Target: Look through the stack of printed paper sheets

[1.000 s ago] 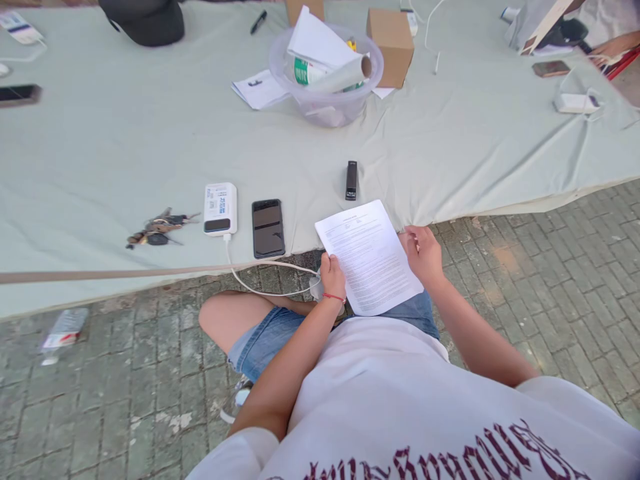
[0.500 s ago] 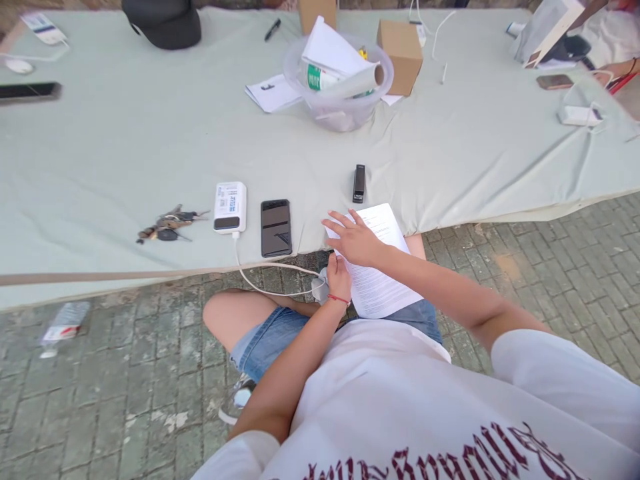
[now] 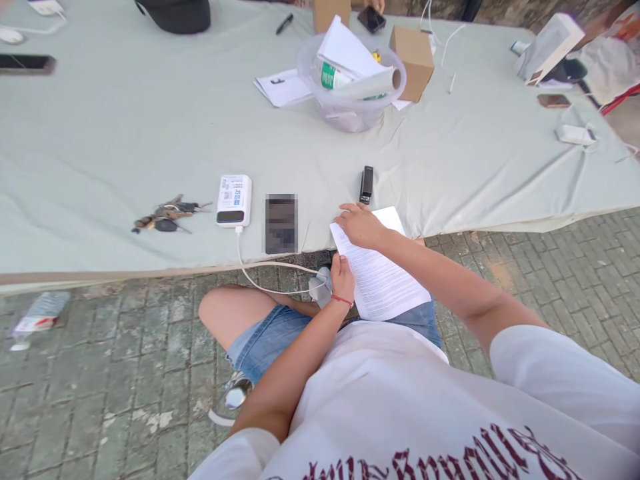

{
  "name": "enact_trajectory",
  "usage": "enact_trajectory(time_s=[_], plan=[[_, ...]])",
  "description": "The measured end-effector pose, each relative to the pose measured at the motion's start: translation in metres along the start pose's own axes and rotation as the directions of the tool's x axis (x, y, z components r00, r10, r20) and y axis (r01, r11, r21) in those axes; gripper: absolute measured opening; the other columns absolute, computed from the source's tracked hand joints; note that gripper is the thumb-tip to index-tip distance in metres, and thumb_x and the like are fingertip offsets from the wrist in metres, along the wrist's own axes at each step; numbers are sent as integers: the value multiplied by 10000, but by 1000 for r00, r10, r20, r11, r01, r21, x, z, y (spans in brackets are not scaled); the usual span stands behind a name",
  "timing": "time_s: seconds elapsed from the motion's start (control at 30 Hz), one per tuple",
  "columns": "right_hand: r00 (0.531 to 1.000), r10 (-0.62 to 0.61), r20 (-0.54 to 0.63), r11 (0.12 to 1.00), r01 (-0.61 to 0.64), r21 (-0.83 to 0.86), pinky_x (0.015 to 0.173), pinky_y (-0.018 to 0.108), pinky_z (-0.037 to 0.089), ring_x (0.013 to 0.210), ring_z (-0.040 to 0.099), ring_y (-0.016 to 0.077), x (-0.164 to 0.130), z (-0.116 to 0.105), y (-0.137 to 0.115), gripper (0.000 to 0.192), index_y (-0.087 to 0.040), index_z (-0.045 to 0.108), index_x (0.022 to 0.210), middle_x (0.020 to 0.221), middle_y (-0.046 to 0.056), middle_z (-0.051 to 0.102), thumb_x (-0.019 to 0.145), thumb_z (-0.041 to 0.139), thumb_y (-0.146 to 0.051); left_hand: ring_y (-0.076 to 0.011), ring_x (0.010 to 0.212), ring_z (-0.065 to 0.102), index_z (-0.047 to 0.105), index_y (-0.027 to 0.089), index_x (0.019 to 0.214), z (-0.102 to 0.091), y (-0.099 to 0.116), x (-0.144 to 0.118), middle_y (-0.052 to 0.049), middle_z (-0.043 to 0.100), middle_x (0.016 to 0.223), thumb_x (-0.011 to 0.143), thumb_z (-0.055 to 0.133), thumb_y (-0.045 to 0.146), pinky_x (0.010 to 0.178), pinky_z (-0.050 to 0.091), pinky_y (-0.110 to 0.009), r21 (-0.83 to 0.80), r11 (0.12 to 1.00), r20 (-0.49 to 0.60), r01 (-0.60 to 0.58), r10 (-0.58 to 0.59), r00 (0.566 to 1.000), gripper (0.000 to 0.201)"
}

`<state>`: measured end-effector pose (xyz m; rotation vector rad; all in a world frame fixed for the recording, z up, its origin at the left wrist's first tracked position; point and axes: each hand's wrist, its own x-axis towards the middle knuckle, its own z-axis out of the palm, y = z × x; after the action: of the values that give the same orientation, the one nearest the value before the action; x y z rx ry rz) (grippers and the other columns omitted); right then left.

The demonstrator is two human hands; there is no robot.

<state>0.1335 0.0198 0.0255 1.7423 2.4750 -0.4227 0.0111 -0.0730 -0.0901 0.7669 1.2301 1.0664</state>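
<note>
White printed sheets of paper (image 3: pixel 387 283) lie across my lap, their upper end against the table edge. My left hand (image 3: pixel 343 280), with a red string bracelet at the wrist, is closed on the left edge of the paper. Over the top of the page rests my right hand (image 3: pixel 364 225), palm down, fingers stretched toward the upper left corner and holding nothing that I can see. Just above it on the table is a small black device (image 3: pixel 367 185). A dark, pixelated phone (image 3: pixel 281 224) lies left of the hands.
A white power bank (image 3: pixel 234 200) with a cable and a bunch of keys (image 3: pixel 170 215) sit on the cloth-covered table (image 3: pixel 125 140). Farther back are a plastic tub (image 3: pixel 345 120) of rolls and papers, a cardboard box (image 3: pixel 413 63), and another person's hand (image 3: pixel 377 5) by a dark phone.
My right hand's spread fingers have come closer together and settled on the top of the paper. Another person's hand and a dark phone have appeared at the table's far side. The view has shifted slightly.
</note>
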Motion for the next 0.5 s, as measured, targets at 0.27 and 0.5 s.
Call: enact_trajectory(time_s=[0.27,0.5], plan=[[997,12,77,999,-8,-51,1047,462,415,1249,577,336,0,-3,-8,418,-88,670,1308,1278,202,698,1001,387,-97,-227,907,632,627,263,884,0,0,-1,-44,662,905,964,597,597,921,523,-374,14,1000,-25,2,-2,1000,344],[992,106,71,993,-109,39,892,393,449,1110,649,311,12,2,4,454,-124,699,1221,1181,171,731,1122,289,-292,-220,794,571,573,273,814,-3,7,-4,-21,597,800,969,584,623,850,519,-369,70,992,36,-101,98,995,384]])
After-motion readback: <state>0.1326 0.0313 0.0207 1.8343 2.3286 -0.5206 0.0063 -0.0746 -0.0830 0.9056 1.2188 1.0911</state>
